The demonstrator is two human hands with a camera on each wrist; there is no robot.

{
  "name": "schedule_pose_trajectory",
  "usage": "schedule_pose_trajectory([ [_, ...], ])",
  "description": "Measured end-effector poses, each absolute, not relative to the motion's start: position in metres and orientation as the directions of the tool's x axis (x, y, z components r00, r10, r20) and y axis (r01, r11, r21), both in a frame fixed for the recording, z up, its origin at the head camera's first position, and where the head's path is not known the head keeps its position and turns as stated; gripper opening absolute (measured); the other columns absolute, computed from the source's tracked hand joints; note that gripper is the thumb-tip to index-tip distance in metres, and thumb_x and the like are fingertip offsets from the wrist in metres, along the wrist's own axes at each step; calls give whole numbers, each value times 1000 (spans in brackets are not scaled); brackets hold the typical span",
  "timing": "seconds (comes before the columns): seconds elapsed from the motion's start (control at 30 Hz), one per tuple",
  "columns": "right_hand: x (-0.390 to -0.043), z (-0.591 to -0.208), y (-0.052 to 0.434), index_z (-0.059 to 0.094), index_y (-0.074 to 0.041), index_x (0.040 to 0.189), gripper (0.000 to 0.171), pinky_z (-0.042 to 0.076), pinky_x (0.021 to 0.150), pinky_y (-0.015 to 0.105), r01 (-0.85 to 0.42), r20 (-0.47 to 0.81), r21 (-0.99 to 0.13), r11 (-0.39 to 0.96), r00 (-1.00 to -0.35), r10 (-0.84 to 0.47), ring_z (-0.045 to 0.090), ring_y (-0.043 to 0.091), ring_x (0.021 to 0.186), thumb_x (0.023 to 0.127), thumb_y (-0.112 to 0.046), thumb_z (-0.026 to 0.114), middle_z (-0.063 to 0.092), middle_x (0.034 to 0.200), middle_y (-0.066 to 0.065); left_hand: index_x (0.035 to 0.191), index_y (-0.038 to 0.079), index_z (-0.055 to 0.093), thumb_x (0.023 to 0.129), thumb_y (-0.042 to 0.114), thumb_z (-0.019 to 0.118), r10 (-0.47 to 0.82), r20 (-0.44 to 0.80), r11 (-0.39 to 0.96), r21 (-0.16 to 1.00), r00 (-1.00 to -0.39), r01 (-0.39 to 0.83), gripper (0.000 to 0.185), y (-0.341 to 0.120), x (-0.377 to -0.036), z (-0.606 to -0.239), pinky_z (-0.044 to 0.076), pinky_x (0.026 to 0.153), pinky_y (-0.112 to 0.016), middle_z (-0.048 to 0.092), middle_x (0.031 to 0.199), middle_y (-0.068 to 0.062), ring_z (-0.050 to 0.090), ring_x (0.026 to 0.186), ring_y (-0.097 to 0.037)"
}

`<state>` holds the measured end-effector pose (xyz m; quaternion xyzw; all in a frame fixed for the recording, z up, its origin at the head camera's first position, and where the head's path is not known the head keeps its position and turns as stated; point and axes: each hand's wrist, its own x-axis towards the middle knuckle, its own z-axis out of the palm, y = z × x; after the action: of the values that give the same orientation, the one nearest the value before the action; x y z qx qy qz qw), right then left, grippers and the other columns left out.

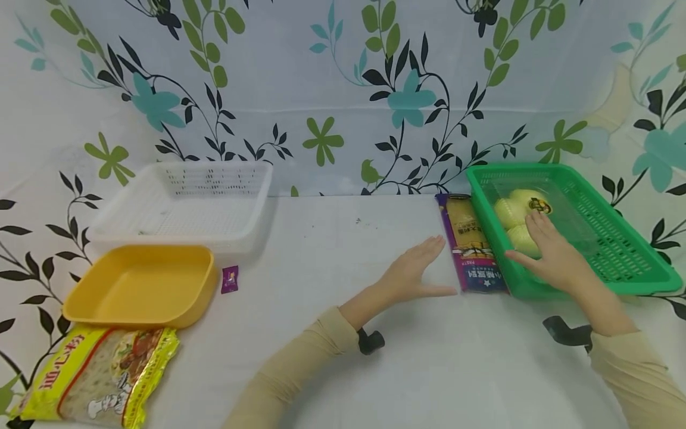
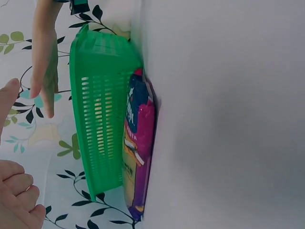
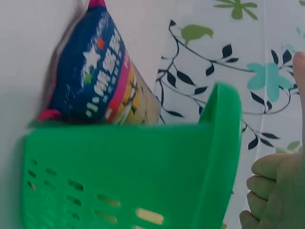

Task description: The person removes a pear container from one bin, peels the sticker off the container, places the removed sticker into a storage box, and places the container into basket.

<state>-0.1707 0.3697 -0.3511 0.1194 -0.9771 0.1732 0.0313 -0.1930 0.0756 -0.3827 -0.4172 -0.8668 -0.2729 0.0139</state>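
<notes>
Left hand flat beside pasta packet, right hand loosely over yellow buns in green basket

The yellow snack bag is cut off at the bottom-left corner, and its print can't be read. The tiny purple packet is too small to identify. The pasta pack is blurred in the right wrist view, partly hidden behind the green basket.

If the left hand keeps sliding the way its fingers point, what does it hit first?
Most likely the purple and yellow pasta packet: the left hand lies open just short of it, fingers aimed at its long edge. The green basket sits right behind.
</notes>
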Motion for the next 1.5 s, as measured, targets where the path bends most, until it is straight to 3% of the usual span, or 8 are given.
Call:
schedule_pose_trajectory([
  [0.27, -180, -340, 391, 0, 11, 136, 82, -6, 99, 50, -211, 126, -342, 916, -976, -178, -16, 30, 129, 91, -41, 45, -9, 141, 27, 139, 8, 30, 76, 53, 62, 698, 288, 503, 454, -656, 735, 84, 118, -187, -375, 14, 99, -19, 25, 143, -2, 18, 129, -8],
  [0.5, -186, -336, 400, -2, 10, 137, 82, -5, 98, 54, -178, 119, -379, 908, -983, -143, -17, 30, 128, 92, -41, 44, -10, 141, 28, 141, 12, 28, 77, 56, 58, 664, 237, 544, 497, -709, 676, 83, 147, -182, -371, 17, 100, -21, 24, 143, 3, 17, 128, -4],
  [0.7, -193, -334, 407, -3, 11, 136, 80, -4, 97, 56, -160, 119, -389, 907, -985, -123, -16, 34, 128, 93, -41, 41, -11, 140, 29, 138, 13, 35, 78, 54, 59, 625, 252, 561, 513, -739, 650, 76, 170, -185, -374, 27, 94, -18, 33, 139, 4, 26, 124, -2],
  [0.93, -202, -329, 418, 1, 10, 137, 76, -2, 90, 65, -109, 59, -427, 897, -994, -93, -13, 38, 127, 94, -43, 34, -8, 141, 28, 138, 18, 36, 77, 61, 54, 624, 125, 691, 374, -772, 619, 77, 201, -183, -379, 36, 86, -17, 35, 137, 7, 34, 121, -4],
  [1.13, -205, -319, 433, 0, 5, 139, 72, 3, 85, 70, -36, -28, -467, 884, -998, -55, -8, 52, 121, 95, -46, 27, -11, 139, 29, 135, 21, 39, 72, 67, 53, 554, 61, 780, 311, -830, 543, 80, 225, -185, -381, 42, 77, -16, 33, 138, 9, 37, 118, -2],
  [1.5, -208, -304, 451, -1, 1, 140, 70, 4, 85, 70, 38, -23, -569, 822, -999, 30, -6, 55, 120, 94, -47, 19, -7, 138, 33, 137, 20, 37, 68, 73, 50, 542, 61, 797, 279, -838, 536, 88, 227, -189, -374, 40, 80, -15, 31, 139, 8, 27, 124, -3],
])
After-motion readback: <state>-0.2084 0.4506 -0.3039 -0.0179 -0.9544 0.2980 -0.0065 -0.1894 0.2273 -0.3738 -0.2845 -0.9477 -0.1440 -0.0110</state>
